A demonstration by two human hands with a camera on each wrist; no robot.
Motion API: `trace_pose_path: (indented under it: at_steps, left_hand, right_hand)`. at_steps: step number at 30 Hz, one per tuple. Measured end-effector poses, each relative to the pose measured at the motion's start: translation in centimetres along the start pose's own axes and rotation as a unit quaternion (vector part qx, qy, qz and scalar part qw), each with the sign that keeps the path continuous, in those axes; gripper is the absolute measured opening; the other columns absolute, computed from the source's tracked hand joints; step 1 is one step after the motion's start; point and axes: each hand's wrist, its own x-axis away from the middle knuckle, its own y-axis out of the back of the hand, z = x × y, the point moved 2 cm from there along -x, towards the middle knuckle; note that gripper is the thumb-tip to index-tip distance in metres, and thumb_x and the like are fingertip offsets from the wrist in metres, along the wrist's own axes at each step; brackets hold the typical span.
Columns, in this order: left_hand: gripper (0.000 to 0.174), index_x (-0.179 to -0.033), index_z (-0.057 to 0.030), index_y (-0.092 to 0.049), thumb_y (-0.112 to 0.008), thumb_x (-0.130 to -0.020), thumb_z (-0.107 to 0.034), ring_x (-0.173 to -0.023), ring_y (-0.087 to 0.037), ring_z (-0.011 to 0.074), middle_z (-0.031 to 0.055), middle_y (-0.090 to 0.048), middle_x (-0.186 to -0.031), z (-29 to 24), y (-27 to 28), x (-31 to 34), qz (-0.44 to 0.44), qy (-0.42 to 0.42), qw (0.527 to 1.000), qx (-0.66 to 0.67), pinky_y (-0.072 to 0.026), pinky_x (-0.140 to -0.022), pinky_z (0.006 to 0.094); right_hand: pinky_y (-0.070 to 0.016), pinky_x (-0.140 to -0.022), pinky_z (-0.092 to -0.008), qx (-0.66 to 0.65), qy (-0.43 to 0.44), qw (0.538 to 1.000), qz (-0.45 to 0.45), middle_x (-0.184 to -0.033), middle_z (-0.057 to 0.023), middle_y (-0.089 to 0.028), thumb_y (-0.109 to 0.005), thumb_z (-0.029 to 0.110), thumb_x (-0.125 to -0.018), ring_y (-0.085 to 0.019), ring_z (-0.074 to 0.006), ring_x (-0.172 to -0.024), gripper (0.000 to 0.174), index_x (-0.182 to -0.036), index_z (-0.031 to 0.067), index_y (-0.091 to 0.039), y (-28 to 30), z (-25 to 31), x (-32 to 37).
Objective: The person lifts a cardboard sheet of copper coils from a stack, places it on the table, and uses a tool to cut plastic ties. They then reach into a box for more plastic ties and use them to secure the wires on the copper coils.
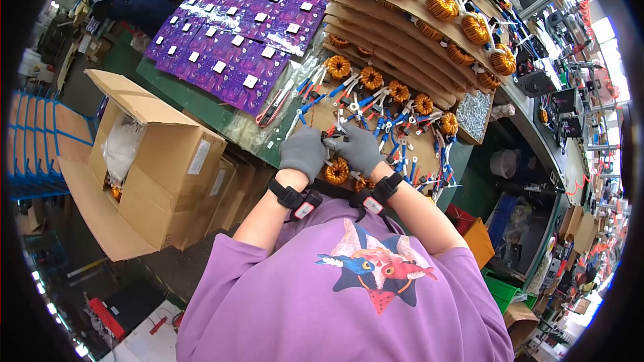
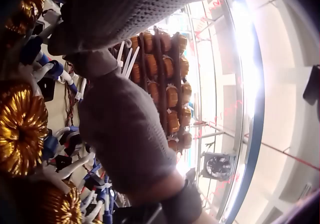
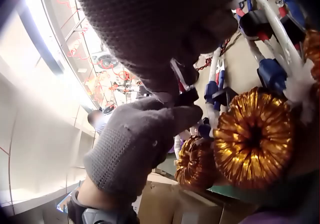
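Both hands wear grey gloves and meet close together over the work surface. My left hand [image 1: 303, 152] pinches a small black part [image 3: 186, 98], its thumb and fingers curled. My right hand [image 1: 359, 149] grips a red-and-white lead at the same part, its fingertips nearly touching the left ones. In the left wrist view the right hand [image 2: 125, 129] lies below the left [image 2: 120, 16]; the part is hidden there. A copper-wound ring coil [image 1: 337, 171] lies just below the hands, large in the right wrist view [image 3: 255, 139].
More coils [image 1: 371, 78] with blue, red and white leads surround the hands. Layered cardboard [image 1: 402, 43] with coils rises beyond them, beside a box of small metal pieces [image 1: 473, 115]. Purple boards [image 1: 235, 20] and a red cutter [image 1: 272, 108] lie left; a carton [image 1: 157, 174] stands nearer.
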Motion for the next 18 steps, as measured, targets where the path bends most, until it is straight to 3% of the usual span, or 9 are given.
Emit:
trace_pose_path:
  at_steps: [3, 5, 7, 8, 9, 10, 12, 14, 18]
  left_hand:
    - [0.019, -0.087, -0.0062, -0.064, -0.060, -0.079, -0.023, -0.081, -0.063, 0.0270, 0.0140, -0.062, -0.088, 0.2, 0.4, 0.2, 0.016, 0.006, 1.000, 0.022, -0.0501, -0.070, 0.0391]
    - [0.026, -0.088, -0.0042, -0.064, -0.060, -0.081, -0.029, -0.076, -0.063, 0.0208, 0.0093, -0.063, -0.085, 1.1, -0.1, 0.4, 0.146, -0.002, 0.946, 0.288, -0.0503, -0.068, 0.0344]
    - [0.027, -0.090, -0.0034, -0.063, -0.059, -0.081, -0.028, -0.074, -0.062, 0.0184, 0.0072, -0.064, -0.085, 1.3, 0.3, 0.9, 0.165, 0.027, 0.918, 0.360, -0.0503, -0.066, 0.0316]
    - [0.027, -0.091, -0.0026, -0.062, -0.059, -0.082, -0.028, -0.072, -0.061, 0.0159, 0.0051, -0.064, -0.086, 1.3, 0.4, 1.0, 0.183, 0.052, 0.883, 0.429, -0.0503, -0.063, 0.0287]
    - [0.027, -0.091, -0.0026, -0.062, -0.059, -0.082, -0.028, -0.072, -0.061, 0.0159, 0.0051, -0.064, -0.086, 1.6, 0.4, 0.8, 0.183, 0.052, 0.883, 0.429, -0.0503, -0.063, 0.0287]
    - [0.025, -0.092, -0.0022, -0.061, -0.058, -0.083, -0.026, -0.071, -0.061, 0.0153, 0.0045, -0.063, -0.086, 2.0, 0.2, 0.5, 0.188, 0.071, 0.856, 0.476, -0.0501, -0.061, 0.0274]
    - [0.021, -0.098, -0.0013, -0.060, -0.055, -0.086, -0.018, -0.073, -0.060, 0.0109, 0.0049, -0.063, -0.089, 2.4, 0.3, 0.4, 0.187, 0.083, 0.815, 0.542, -0.0502, -0.057, 0.0260]
    - [0.020, -0.097, -0.0009, -0.061, -0.056, -0.085, -0.017, -0.071, -0.060, 0.0104, 0.0043, -0.064, -0.087, 2.3, 0.2, 0.7, 0.161, 0.065, 0.831, 0.528, -0.0500, -0.057, 0.0258]
    - [0.016, -0.092, 0.0003, -0.064, -0.062, -0.082, -0.013, -0.065, -0.061, 0.0104, 0.0030, -0.065, -0.079, 1.6, 0.9, 1.0, 0.131, 0.076, 0.871, 0.467, -0.0488, -0.055, 0.0243]
  right_hand:
    - [-0.0468, -0.069, -0.0409, -0.080, -0.037, 0.996, -0.011, -0.086, -0.0173, -0.065, -0.067, 0.039, -0.078, -0.062, -0.0356, -0.082, 0.038, -0.093, 0.0048, -0.064, -0.9, -0.7, -0.5]
    - [-0.0467, -0.069, -0.0393, -0.101, -0.040, 0.994, -0.008, -0.083, -0.0170, -0.065, -0.066, 0.038, -0.078, -0.063, -0.0331, -0.078, 0.037, -0.091, 0.0042, -0.064, -1.0, -1.0, -0.7]
    - [-0.0465, -0.068, -0.0376, -0.122, -0.040, 0.992, -0.003, -0.080, -0.0168, -0.065, -0.066, 0.037, -0.079, -0.063, -0.0306, -0.075, 0.036, -0.090, 0.0035, -0.064, -1.0, -1.1, -1.1]
    - [-0.0458, -0.066, -0.0354, -0.168, -0.036, 0.985, 0.028, -0.077, -0.0146, -0.064, -0.065, 0.036, -0.080, -0.061, -0.0250, -0.071, 0.034, -0.089, 0.0024, -0.063, -0.9, -1.2, -1.3]
    - [-0.0451, -0.064, -0.0332, -0.213, -0.032, 0.975, 0.057, -0.073, -0.0124, -0.063, -0.063, 0.034, -0.081, -0.059, -0.0193, -0.067, 0.033, -0.088, 0.0013, -0.062, -0.6, -1.0, -1.3]
    - [-0.0405, -0.058, -0.0296, -0.277, -0.035, 0.957, 0.078, -0.065, -0.0046, -0.056, -0.059, 0.031, -0.085, -0.049, -0.0110, -0.062, 0.032, -0.085, -0.0013, -0.061, 0.1, -0.3, -0.8]
    - [-0.0380, -0.056, -0.0290, -0.258, -0.050, 0.960, 0.096, -0.064, -0.0021, -0.053, -0.058, 0.030, -0.086, -0.046, -0.0097, -0.060, 0.032, -0.084, -0.0015, -0.060, 0.4, -1.2, -1.3]
    - [-0.0318, -0.052, -0.0266, -0.259, -0.064, 0.957, 0.114, -0.063, 0.0027, -0.045, -0.056, 0.029, -0.089, -0.038, -0.0070, -0.059, 0.031, -0.081, 0.0000, -0.060, 0.5, -1.8, -1.3]
    - [-0.0327, -0.053, -0.0257, -0.248, -0.033, 0.964, 0.092, -0.065, 0.0035, -0.047, -0.058, 0.026, -0.089, -0.039, -0.0057, -0.061, 0.026, -0.083, 0.0019, -0.061, -0.1, -2.2, -1.7]
